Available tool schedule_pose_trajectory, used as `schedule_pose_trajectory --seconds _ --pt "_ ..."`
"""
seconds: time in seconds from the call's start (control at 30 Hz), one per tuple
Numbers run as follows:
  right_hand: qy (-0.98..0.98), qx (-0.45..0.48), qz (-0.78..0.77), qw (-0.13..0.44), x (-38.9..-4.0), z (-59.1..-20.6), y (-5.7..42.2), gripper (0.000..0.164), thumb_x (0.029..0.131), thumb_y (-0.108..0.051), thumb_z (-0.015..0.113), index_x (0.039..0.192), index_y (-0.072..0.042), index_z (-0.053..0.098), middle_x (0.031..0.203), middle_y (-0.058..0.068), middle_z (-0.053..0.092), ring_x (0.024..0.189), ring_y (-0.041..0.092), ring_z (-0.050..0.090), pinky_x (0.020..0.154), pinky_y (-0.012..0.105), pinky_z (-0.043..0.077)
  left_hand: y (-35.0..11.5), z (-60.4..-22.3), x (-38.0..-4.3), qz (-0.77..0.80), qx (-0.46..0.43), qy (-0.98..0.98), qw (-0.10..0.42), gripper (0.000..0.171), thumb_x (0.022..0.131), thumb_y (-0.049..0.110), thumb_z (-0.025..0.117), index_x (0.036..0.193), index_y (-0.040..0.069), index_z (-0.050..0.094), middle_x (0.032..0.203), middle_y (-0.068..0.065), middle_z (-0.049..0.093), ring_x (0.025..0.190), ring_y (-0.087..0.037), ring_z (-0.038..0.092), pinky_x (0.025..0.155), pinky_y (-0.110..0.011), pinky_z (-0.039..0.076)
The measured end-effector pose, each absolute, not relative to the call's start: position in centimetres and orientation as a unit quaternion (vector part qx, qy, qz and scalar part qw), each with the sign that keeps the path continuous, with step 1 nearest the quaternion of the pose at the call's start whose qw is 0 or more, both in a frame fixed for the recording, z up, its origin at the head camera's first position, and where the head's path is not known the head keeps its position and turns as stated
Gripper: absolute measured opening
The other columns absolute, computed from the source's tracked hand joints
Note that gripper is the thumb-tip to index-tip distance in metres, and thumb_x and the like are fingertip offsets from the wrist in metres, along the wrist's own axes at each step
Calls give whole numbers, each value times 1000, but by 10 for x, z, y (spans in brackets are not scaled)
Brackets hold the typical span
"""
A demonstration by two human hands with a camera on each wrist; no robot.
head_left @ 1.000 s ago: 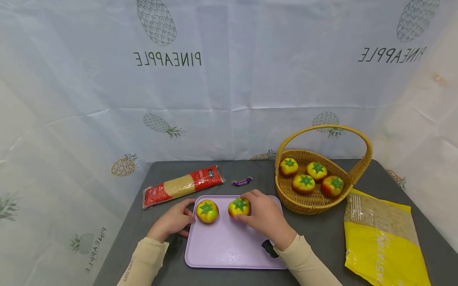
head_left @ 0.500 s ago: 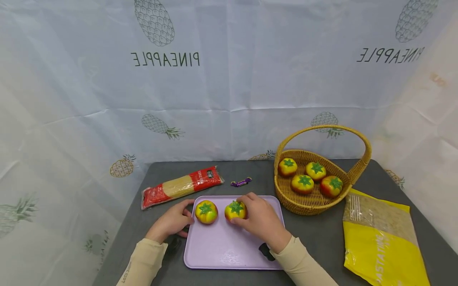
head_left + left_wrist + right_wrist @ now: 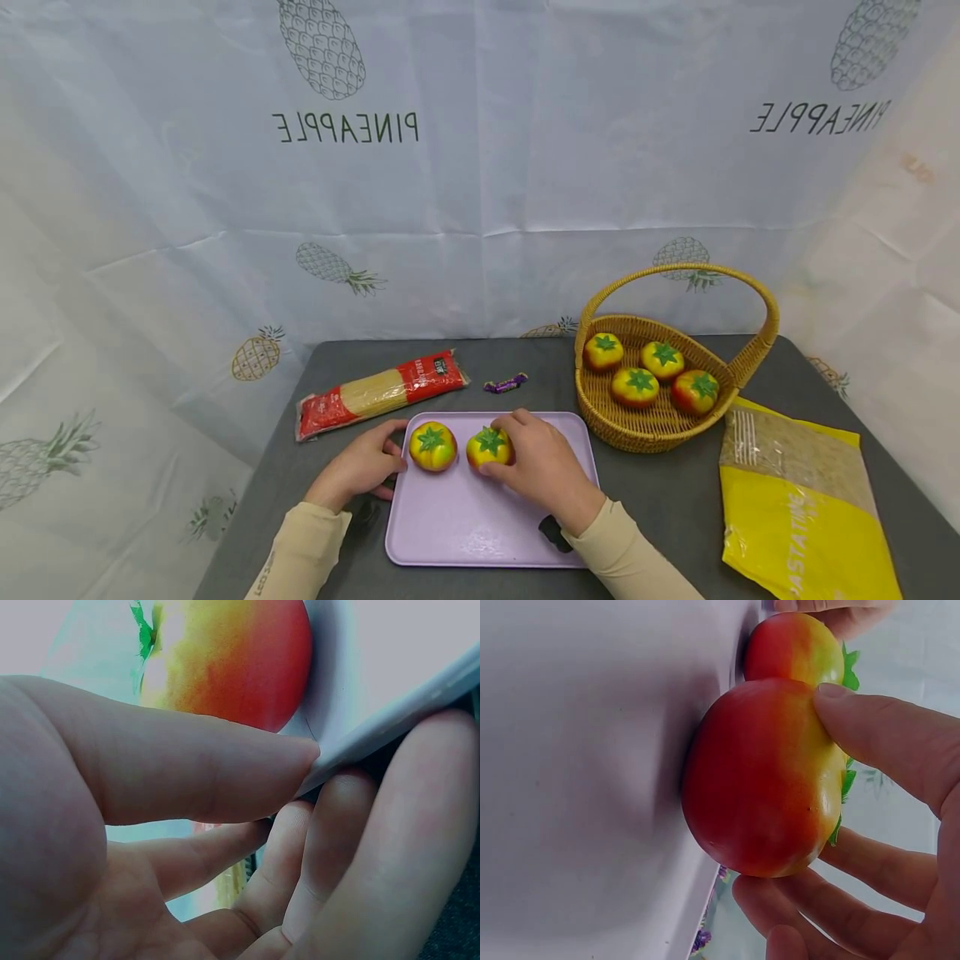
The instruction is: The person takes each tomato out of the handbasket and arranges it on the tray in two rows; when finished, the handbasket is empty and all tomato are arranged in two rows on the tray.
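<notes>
My right hand (image 3: 543,462) holds a red-and-yellow tomato (image 3: 486,450) with a green star-shaped leaf top, thumb on one side and fingertips on the other. In the right wrist view this tomato (image 3: 757,780) sits right at the tray surface. A second tomato (image 3: 432,447) rests to its left, near the corner of the lilac tray (image 3: 465,533). My left hand (image 3: 362,467) grips the tray's left edge. The left wrist view shows the thumb (image 3: 225,765) at the tray rim (image 3: 390,724) and fingertips under it, close by the second tomato (image 3: 232,660).
Behind the tray lie a red noodle packet (image 3: 382,393) and a purple-wrapped candy (image 3: 506,383). A wicker basket (image 3: 637,437) with several tomatoes stands at the back right, its tall handle raised. A yellow pasta bag (image 3: 802,508) lies at the right table edge.
My right hand has moved slightly left and toward me with its tomato, bringing it closer to the second one. The left hand stays at the tray's edge.
</notes>
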State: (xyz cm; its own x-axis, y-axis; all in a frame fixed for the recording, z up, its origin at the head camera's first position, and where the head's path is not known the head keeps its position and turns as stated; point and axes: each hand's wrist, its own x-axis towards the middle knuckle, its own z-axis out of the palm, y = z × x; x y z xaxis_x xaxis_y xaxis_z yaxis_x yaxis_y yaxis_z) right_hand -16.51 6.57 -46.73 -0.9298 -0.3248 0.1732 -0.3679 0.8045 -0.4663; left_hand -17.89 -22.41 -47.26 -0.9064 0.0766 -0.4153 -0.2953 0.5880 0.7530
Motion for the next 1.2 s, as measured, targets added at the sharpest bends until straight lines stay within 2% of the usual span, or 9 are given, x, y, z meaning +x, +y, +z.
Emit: schedule_pose_trajectory --seconds 1.2 --pt "-947 193 250 54 -163 -476 76 61 81 -45 94 129 -13 74 112 3 71 91 15 66 86 41 61 -217 -480 -170 450 -68 870 190 71 93 5 73 159 13 50 106 -14 59 86 -26 64 63 -39 67"
